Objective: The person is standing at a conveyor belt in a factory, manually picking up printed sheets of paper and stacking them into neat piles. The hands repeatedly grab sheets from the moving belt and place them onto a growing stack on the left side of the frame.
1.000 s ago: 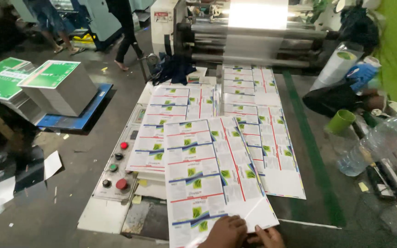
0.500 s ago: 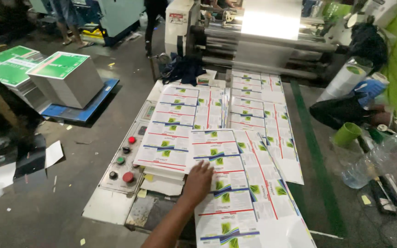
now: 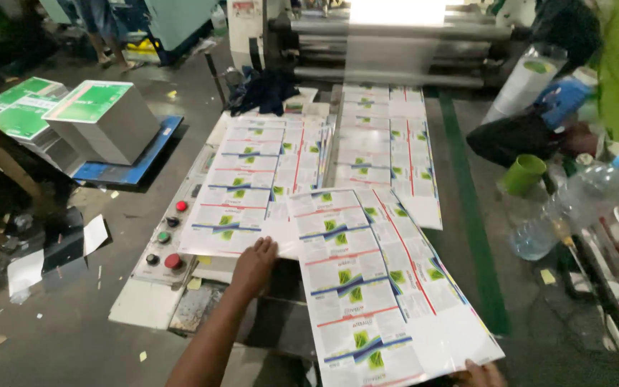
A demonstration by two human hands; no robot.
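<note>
My left hand [image 3: 254,262] lies flat, fingers spread apart, palm down on the near edge of the long white printed sheet with rows of green-and-blue label panels [image 3: 374,283]. Nothing pinched, just pressing it onto the stack so it doesn't slide. My right hand [image 3: 478,374] is at the bottom-right corner of that same sheet, only knuckles showing at the frame edge; can't tell if it grips the corner or just props it from under.

The sheet sits skewed, running diagonally from the centre towards me, overlapping the neater stacks of same-print sheets [image 3: 263,172] on the machine's flat bed. A second column of printed web [image 3: 388,143] runs straight back to the grey rollers [image 3: 395,43], so that's prob. where the print comes off.

Left of my left hand: the pale control panel w/ red, green and black round buttons [image 3: 165,240]. Far left, grey cartons with green tops [image 3: 102,118] on a blue pallet. To the right, a green plastic cup [image 3: 523,174] and a clear plastic water bottle with blue cap [image 3: 574,208], well apart from the sheets, parked off the bed.
</note>
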